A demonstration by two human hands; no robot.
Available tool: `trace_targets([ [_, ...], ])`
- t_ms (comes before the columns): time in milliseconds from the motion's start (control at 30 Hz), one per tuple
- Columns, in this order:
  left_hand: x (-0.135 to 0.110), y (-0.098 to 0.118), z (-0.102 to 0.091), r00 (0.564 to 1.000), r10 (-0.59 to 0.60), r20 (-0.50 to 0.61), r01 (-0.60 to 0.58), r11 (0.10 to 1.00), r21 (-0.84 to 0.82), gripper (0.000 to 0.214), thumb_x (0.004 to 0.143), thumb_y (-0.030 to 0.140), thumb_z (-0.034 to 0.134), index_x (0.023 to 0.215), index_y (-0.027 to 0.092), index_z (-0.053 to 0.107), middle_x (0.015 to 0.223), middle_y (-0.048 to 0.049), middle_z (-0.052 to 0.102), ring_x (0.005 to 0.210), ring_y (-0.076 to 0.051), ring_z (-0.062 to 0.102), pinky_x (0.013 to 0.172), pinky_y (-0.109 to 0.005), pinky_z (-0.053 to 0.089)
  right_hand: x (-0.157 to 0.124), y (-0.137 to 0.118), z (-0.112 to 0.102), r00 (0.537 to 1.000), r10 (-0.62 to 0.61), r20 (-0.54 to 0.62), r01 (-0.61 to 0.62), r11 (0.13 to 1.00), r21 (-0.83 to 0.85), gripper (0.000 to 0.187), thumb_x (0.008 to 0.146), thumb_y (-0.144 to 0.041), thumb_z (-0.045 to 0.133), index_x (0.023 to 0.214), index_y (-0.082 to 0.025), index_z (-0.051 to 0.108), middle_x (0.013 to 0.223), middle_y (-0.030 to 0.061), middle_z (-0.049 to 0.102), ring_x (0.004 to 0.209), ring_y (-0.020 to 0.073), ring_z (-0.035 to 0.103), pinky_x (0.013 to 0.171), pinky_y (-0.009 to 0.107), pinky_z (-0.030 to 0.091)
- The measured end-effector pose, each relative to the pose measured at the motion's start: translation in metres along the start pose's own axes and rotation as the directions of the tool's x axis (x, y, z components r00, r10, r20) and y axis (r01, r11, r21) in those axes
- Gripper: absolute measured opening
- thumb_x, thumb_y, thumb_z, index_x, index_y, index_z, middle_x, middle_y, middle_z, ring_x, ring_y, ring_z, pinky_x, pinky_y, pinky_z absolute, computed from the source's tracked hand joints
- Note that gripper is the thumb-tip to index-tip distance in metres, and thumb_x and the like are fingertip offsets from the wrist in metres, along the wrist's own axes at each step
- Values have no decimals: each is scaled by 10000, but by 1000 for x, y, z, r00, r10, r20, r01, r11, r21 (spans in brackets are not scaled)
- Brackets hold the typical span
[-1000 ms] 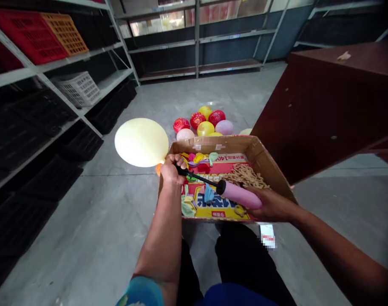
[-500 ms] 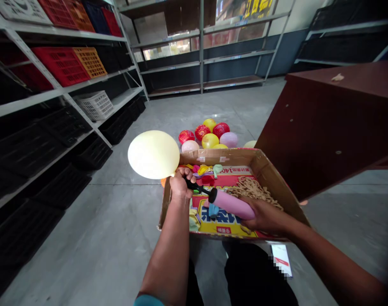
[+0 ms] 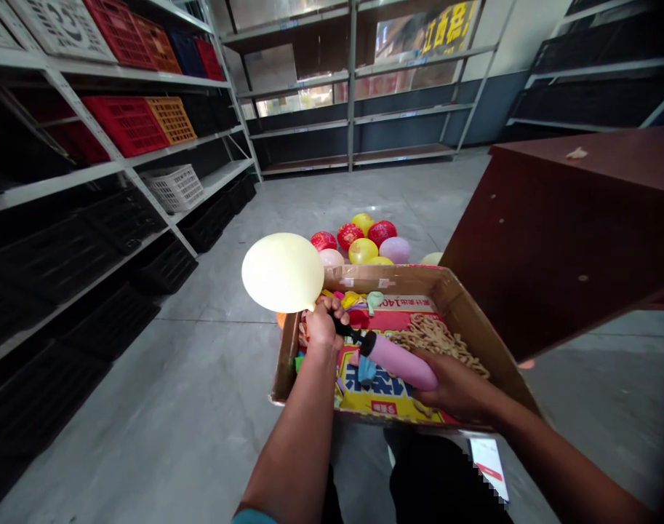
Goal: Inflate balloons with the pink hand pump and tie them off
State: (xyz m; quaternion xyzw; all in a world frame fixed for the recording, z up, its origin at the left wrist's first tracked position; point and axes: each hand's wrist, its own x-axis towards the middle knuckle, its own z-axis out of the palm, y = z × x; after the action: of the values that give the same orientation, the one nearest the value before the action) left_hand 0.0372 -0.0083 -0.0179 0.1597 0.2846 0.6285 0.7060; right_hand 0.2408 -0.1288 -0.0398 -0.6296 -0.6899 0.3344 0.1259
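Note:
My left hand (image 3: 325, 320) is closed around the black end of a balloon pump, right at the neck of an inflated pale yellow balloon (image 3: 282, 272). Whether its fingers pinch the neck itself is hidden. The pump's pink barrel (image 3: 402, 362) slants down to my right hand (image 3: 452, 382), which is wrapped around its far end. Both hands are above a shallow cardboard box (image 3: 476, 331). Inside it lie limp balloons, among them a blue one (image 3: 366, 370) and a mint green one (image 3: 374, 300), and a heap of tan, string-like pieces (image 3: 438, 340).
Inflated red, yellow, pink and lilac balloons (image 3: 363, 251) rest on the floor beyond the box. A dark red wooden cabinet (image 3: 550, 225) stands at the right. Shelves with crates (image 3: 125, 124) line the left; a metal rack (image 3: 352, 109) is at the back.
The view has shifted slightly, so the scene sits lower. My hands have come a little closer together, and less of the pump's black rod shows. The balloon stays by my left hand.

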Motion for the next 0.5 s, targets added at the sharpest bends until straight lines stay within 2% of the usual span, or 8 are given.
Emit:
trace_targets([
  [200,-2,1,0,1000,-12,1,12,1000,13,213,632,72,496,602,188,319,532,48,345,395,-49,305,369,-184,222,10,-8,4,1000,-11,-6,11,1000,21,427,632,-260,644,1057,-230,618,908,38,699,792,229,611,703,284,415],
  [433,5,22,-6,1000,8,-28,-9,1000,-30,222,650,57,482,582,183,312,538,41,332,410,-55,312,375,-189,248,-17,12,-10,998,8,58,-11,999,38,275,661,-213,599,935,-223,613,857,27,689,753,196,615,645,254,416],
  [500,7,29,-9,999,18,-39,-20,999,-48,227,646,43,470,577,181,304,544,39,326,411,-53,310,372,-186,245,-26,17,-13,999,52,9,-52,998,-17,243,652,-197,612,892,-233,623,830,26,694,730,186,616,624,245,413],
])
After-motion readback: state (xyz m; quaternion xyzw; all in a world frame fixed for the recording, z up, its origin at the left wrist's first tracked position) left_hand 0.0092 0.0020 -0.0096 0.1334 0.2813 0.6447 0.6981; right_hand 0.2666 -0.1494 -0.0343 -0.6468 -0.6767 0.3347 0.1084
